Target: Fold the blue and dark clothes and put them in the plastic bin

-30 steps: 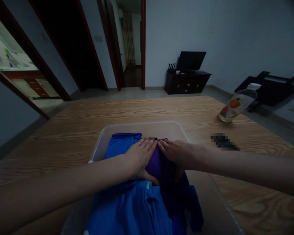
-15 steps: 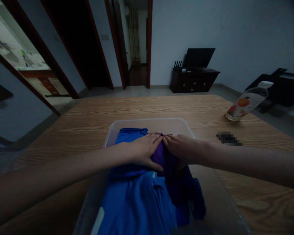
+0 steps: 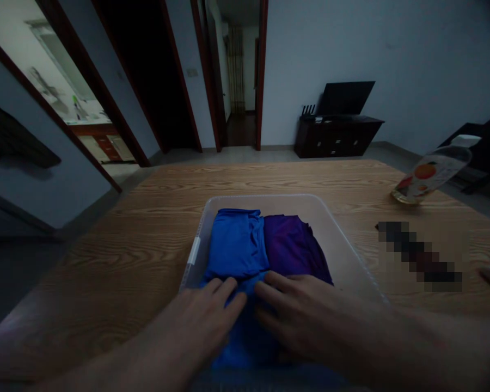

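Note:
A clear plastic box (image 3: 345, 239) on the table holds folded clothing. At its far left lies a folded blue garment (image 3: 237, 245), with a folded purple garment (image 3: 296, 247) beside it on the right. Nearer to me in the box is another blue garment (image 3: 245, 340), partly hidden by my hands. My left hand (image 3: 206, 307) is on its left part, fingers bent into the cloth and thumb close by. On its right part, my right hand (image 3: 296, 307) has its fingers curled down onto the fabric. Both hands are slightly blurred and some fingertips are hidden.
A clear bottle with an orange on its label (image 3: 430, 174) stands at the right of the wooden table (image 3: 147, 239). A pixelated dark item (image 3: 420, 253) lies in front of it. Beyond are a dark cabinet (image 3: 337, 136) with a screen (image 3: 347, 98) and a doorway.
Both hands have left the purple garment and moved toward me onto the nearer blue garment. The purple garment now shows uncovered. The view has shifted a little to the left.

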### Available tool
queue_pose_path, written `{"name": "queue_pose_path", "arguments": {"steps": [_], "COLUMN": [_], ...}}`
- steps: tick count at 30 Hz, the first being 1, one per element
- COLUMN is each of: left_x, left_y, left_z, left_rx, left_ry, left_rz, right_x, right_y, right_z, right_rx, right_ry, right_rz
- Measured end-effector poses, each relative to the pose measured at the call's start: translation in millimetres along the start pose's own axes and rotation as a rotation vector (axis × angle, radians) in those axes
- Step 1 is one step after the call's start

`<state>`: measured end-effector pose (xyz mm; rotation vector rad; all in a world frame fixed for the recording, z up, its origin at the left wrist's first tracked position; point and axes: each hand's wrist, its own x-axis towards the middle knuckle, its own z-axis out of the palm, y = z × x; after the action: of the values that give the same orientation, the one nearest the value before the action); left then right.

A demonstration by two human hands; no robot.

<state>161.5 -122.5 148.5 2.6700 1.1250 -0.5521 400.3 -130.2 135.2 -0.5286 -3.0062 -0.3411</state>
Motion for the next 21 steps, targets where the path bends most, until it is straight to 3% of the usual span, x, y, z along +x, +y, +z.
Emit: {"name": "queue_pose_path", "arguments": {"steps": [5,11,16,21], "left_x": [10.1,25.2,33.8,40.4], "left_y": [-10.8,-16.7,-17.2,-18.3], "left_z": [-10.3,-8.9,7.0,45.0], "left_rx": [0.013,0.006,-0.008,-0.006], "left_ry": [-0.085,-0.12,-0.113,-0.037], "left_rz": [0.003,0.042,0.036,0.064], "right_x": [1.1,0.6,8.1,15.6], "right_y": [-6.8,11.8,20.5,11.6], "right_z": [29.9,40.2,46.3,73.0], "right_rx": [-0.154,-0.04,0.068,0.085], "right_ry": [-0.047,-0.074,-0.105,-0.115], "right_rz": [0.08,-0.06,-0.027,-0.021]}}
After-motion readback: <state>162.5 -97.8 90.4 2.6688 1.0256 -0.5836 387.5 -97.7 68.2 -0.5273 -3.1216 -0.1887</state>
